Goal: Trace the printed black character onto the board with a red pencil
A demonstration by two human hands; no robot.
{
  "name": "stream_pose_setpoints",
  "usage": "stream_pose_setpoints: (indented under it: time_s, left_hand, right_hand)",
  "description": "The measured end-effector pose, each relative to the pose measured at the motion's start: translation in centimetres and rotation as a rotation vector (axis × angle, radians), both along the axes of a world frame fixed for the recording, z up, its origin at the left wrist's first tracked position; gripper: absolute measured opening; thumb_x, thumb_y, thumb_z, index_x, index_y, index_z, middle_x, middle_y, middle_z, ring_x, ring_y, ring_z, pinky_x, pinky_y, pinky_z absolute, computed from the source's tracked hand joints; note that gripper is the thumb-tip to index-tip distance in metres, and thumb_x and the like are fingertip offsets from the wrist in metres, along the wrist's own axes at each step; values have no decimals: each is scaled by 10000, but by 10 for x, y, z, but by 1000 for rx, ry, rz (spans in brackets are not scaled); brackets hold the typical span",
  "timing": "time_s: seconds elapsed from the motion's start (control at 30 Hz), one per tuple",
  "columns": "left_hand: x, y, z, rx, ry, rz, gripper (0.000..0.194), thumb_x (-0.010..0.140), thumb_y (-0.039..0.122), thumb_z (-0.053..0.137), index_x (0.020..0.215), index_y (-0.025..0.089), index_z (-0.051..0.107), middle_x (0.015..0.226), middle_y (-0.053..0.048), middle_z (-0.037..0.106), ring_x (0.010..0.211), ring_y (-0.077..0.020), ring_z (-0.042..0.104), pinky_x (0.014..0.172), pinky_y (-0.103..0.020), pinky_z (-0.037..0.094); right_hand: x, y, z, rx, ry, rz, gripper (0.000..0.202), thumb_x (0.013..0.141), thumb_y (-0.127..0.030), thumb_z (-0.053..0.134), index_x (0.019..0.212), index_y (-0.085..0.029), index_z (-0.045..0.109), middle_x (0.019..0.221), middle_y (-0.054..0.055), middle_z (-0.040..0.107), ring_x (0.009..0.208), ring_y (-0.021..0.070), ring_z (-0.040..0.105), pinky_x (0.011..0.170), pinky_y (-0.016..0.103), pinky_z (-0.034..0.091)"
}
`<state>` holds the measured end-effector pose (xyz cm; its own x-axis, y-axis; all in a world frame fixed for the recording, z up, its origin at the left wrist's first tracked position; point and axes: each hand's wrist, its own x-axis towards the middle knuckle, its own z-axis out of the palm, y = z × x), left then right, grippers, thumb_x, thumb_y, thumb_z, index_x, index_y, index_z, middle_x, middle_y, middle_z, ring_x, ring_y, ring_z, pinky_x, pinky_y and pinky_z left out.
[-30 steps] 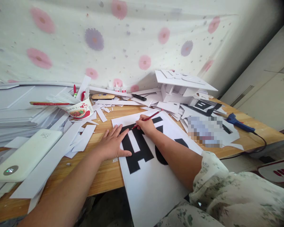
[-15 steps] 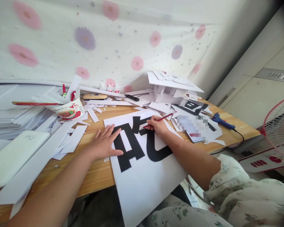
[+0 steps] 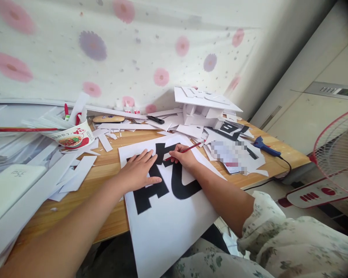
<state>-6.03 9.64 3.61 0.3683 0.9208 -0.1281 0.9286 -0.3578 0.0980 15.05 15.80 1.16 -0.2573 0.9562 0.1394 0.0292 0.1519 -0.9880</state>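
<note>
A white board (image 3: 174, 227) lies on the wooden table and juts past its front edge over my lap. On it sit large black character shapes (image 3: 150, 193). My left hand (image 3: 140, 170) rests flat with fingers spread over the left black shape, covering its upper part. My right hand (image 3: 182, 156) is closed around a dark red pencil (image 3: 195, 146), its tip low at the upper stroke of the right black shape (image 3: 176, 181). The pencil's back end points up to the right.
White offcuts (image 3: 78, 173) litter the left side beside a white power bank (image 3: 14, 189) and a paper noodle bowl (image 3: 75, 137) holding tools. Behind are a black cutter (image 3: 156, 119) and a white board model (image 3: 205, 102). A blue glue gun (image 3: 266, 146) and fan (image 3: 340, 150) are right.
My left hand has slid right, further onto the left black shape. My right hand keeps the pencil at the right shape's upper stroke. The whole view has shifted slightly.
</note>
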Motion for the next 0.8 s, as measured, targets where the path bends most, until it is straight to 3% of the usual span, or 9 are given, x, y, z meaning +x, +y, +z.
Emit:
stream_pose_setpoints:
  time_s: [0.13,0.53,0.8]
  left_hand:
    - [11,8,-8,-6,-11,-64,863,822,702,482,1502,235,229,1584,-41,115,1471,-277,85,1180,-515,157]
    - [0,8,-29,96,-76,-109,765,842,746,412,1437,265,395,1555,-51,262,1447,-283,206,1177,-505,199]
    - [-5,14,-39,172,-93,-137,712,856,704,432,1441,301,386,1547,-51,286,1430,-319,245,1147,-566,240]
  right_hand:
    - [0,1,0,-4,-11,13,270,689,-313,666,556,-214,454,465,-39,591,400,86,473,419,203,324]
    - [-2,5,-4,-45,-25,34,253,719,-250,659,577,-205,454,461,-59,580,396,73,473,408,182,325]
    - [-2,7,1,-34,7,21,277,740,-274,669,579,-195,457,468,-52,581,408,74,493,418,178,358]
